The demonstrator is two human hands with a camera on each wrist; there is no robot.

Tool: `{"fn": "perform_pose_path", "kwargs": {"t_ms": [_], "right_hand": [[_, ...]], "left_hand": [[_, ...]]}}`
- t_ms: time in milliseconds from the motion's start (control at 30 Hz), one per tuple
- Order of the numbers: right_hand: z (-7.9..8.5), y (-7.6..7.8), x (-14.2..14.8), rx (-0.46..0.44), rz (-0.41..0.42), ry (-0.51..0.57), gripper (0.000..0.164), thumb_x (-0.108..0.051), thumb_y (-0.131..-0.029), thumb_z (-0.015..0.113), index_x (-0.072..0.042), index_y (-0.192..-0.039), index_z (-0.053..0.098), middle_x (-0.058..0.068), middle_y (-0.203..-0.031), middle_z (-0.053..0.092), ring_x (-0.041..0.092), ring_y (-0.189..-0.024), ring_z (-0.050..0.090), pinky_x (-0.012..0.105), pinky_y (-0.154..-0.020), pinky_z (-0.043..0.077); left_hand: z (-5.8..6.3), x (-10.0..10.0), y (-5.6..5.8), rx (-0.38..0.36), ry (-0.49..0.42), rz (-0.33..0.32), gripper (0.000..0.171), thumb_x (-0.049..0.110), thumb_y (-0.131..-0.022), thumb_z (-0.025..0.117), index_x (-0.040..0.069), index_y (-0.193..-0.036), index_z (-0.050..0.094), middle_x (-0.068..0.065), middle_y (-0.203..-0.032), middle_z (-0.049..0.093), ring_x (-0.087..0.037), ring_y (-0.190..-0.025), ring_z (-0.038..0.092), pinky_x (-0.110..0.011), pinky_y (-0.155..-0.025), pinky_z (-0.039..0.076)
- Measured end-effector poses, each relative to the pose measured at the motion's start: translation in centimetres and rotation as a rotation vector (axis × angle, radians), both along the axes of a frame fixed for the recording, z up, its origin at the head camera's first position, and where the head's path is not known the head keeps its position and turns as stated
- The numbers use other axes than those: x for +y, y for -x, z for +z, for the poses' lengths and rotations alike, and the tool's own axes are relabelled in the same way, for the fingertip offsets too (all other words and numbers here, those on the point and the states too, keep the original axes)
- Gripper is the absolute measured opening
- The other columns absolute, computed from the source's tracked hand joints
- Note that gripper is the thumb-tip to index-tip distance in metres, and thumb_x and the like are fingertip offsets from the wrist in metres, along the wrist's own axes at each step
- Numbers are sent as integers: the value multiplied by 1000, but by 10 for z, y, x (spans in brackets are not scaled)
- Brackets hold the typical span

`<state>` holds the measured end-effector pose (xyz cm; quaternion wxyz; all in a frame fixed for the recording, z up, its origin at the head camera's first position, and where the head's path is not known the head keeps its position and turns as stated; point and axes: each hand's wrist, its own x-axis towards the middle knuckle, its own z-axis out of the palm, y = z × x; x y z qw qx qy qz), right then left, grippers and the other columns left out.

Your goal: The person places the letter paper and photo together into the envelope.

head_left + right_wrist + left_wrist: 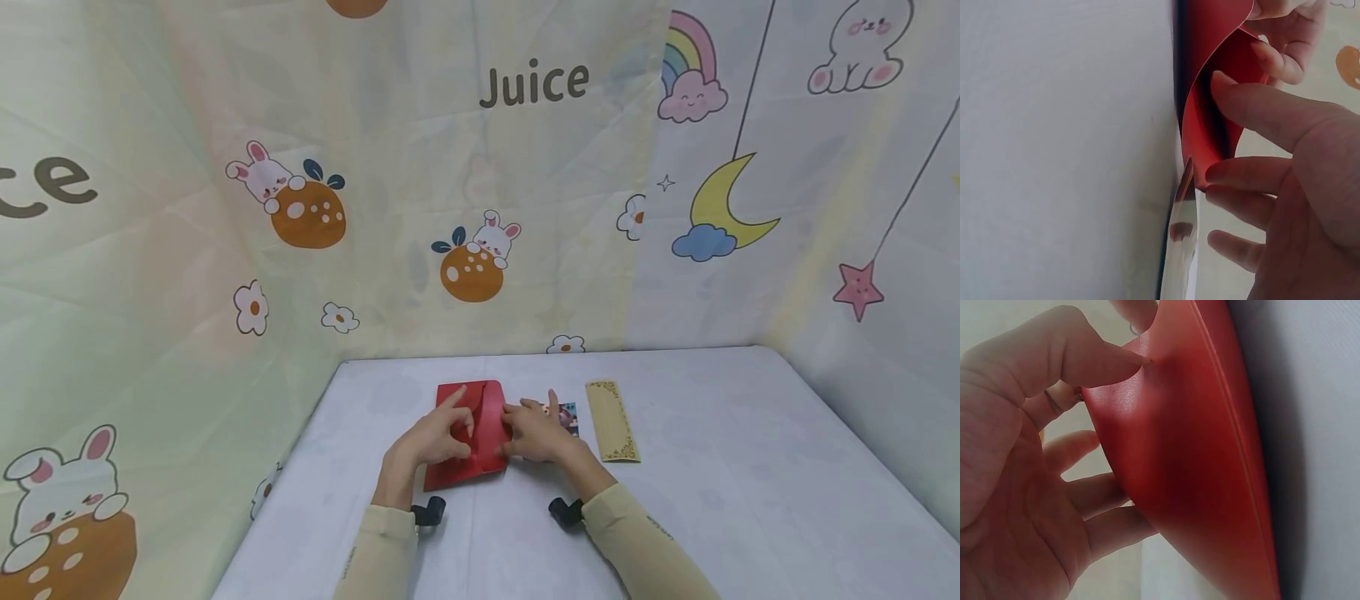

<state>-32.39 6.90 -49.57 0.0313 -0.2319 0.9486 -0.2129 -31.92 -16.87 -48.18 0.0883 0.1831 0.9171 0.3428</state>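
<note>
A red paper envelope (450, 475) lies on the table, its lighter red flap (491, 425) folded out to the right. My left hand (431, 437) pinches the envelope's upper panel; in the left wrist view its thumb tip is against the bulging red paper (1179, 437). In the right wrist view the pocket (1225, 106) gapes. My right hand (536, 433) touches the flap's edge with extended fingers, its thumb at the opening. A colourful printed card (570, 417) lies partly hidden behind the right hand.
A gold strip of paper (613, 421) with patterned ends lies right of the card. The white-covered table (712, 500) is backed by cloth curtains (405, 167) with cartoon prints. Each wrist bears a black camera mount (429, 511).
</note>
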Motion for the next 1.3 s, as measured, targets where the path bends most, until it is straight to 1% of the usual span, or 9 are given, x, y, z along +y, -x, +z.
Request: {"fn": "perform_pose_path", "kwargs": {"t_ms": [133, 267, 400, 600, 767, 867, 1000, 1133, 1300], "right_hand": [[1, 1, 3, -26, -11, 33, 65, -40, -87, 81, -13, -143, 64, 9, -155, 55, 41, -149, 40, 76, -120, -5], [-1, 6, 8, -18, -39, 38, 65, -39, -87, 80, -14, -144, 63, 10, -154, 56, 37, -147, 44, 76, -120, -2], [1, 9, 17, -25, -73, 19, 72, -43, -86, 80, -12, -148, 58, 13, -157, 53, 39, -147, 43, 77, -120, 0], [3, 12, 35, -45, -126, -64, 88, -50, -81, 85, -15, -155, 50, 14, -163, 44, 41, -152, 35, 76, -120, -2], [-1, 17, 47, -60, -177, -86, 97, -47, -75, 90, -16, -157, 47, 14, -163, 44, 42, -153, 32, 75, -121, -5], [-2, 20, 53, -73, -205, -89, 99, -45, -74, 91, -16, -157, 46, 14, -162, 46, 43, -152, 32, 75, -120, -6], [-1, 20, 58, -108, -239, -97, 101, -45, -73, 92, -16, -158, 46, 13, -160, 49, 44, -152, 32, 75, -120, -8], [-2, 19, 61, -107, -257, -120, 102, -48, -72, 92, -17, -157, 46, 12, -158, 51, 43, -150, 36, 74, -121, -9], [-1, 18, 61, -91, -267, -141, 102, -51, -70, 93, -18, -156, 49, 12, -155, 53, 42, -146, 41, 74, -121, -9]], "left_hand": [[-1, 0, 0, -17, 1, 7, 23, 14, -79, 83, 23, -93, 67, -2, -176, 15, -36, -133, 45, -35, -77, 57], [0, 1, 0, -30, -10, 16, 27, 14, -77, 86, 23, -96, 68, -1, -177, 12, -34, -133, 45, -35, -78, 59], [-1, 1, -1, -34, -23, 21, 30, 12, -76, 87, 22, -97, 69, 1, -177, 10, -35, -136, 43, -36, -79, 61], [-2, 1, -1, -47, -37, 26, 28, 11, -76, 86, 20, -97, 69, 4, -176, 9, -34, -134, 43, -34, -76, 60], [-3, 0, 0, -24, -30, 1, 23, 12, -78, 83, 20, -94, 69, 0, -177, 9, -27, -115, 56, -33, -72, 58], [-3, 0, 0, -20, -30, -8, 20, 12, -80, 81, 21, -93, 68, -2, -177, 9, -25, -106, 60, -33, -71, 57], [-2, 1, -1, -29, -35, 7, 22, 12, -79, 83, 21, -93, 69, 0, -177, 10, -28, -116, 54, -32, -71, 57], [-2, 1, -2, -34, -34, 16, 23, 12, -79, 83, 21, -95, 69, 2, -177, 10, -31, -126, 49, -32, -72, 58], [-4, 1, -1, -39, -31, 15, 24, 12, -78, 83, 21, -96, 69, 1, -177, 10, -29, -120, 52, -32, -72, 58]]}}
